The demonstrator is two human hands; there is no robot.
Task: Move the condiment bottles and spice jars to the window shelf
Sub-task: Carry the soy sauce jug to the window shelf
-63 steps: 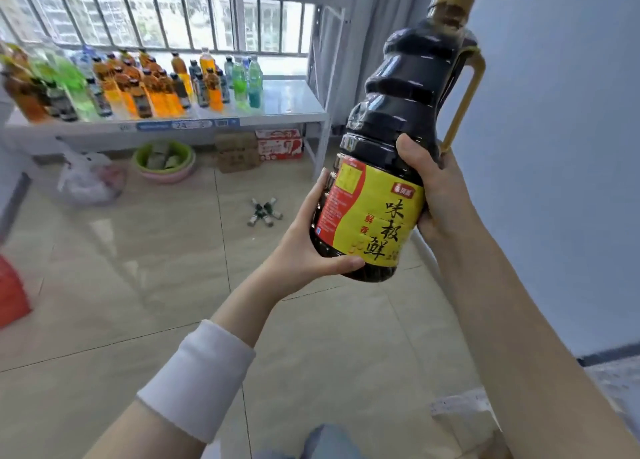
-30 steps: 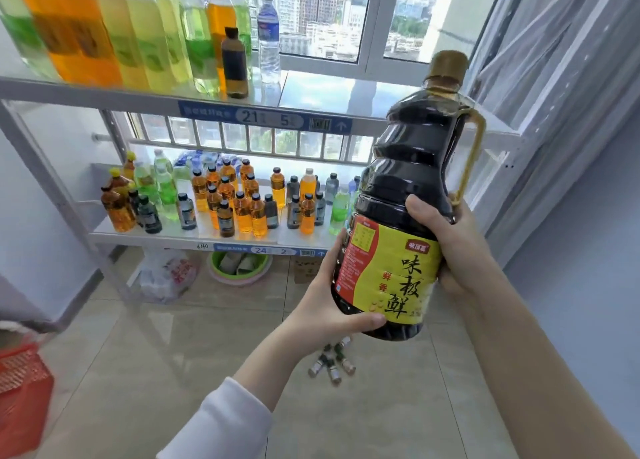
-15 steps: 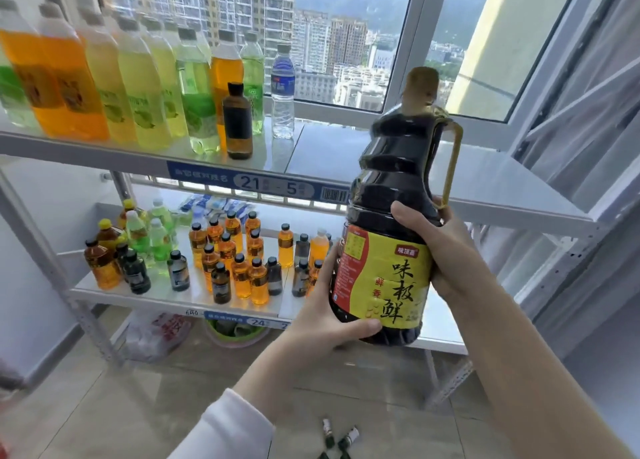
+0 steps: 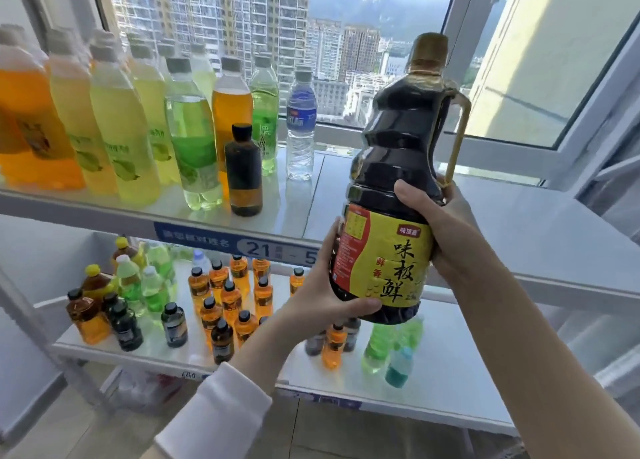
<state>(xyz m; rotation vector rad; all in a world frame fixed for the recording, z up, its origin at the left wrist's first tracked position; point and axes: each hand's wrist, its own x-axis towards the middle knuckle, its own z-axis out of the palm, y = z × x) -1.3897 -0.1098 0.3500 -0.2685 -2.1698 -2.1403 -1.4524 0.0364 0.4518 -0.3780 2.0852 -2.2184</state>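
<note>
Shop-style shelving fills a room high in a tower block: a white metal rack [image 4: 31, 316] stands against a wide window [image 4: 467, 15]. Its upper shelf [image 4: 519, 223] carries a row of tall drink bottles [image 4: 121, 129] in orange, yellow and green, and its lower shelf [image 4: 443, 382] holds ranks of small bottles [image 4: 228, 303]. A blue label strip [image 4: 214, 244] with large printed numerals runs along the upper shelf's front edge, as in a store. Beyond the glass, apartment towers [image 4: 207, 15] and a mountain ridge [image 4: 374, 1] stand level with the viewer. Beige floor tiles [image 4: 363, 434] show beneath the rack.
</note>
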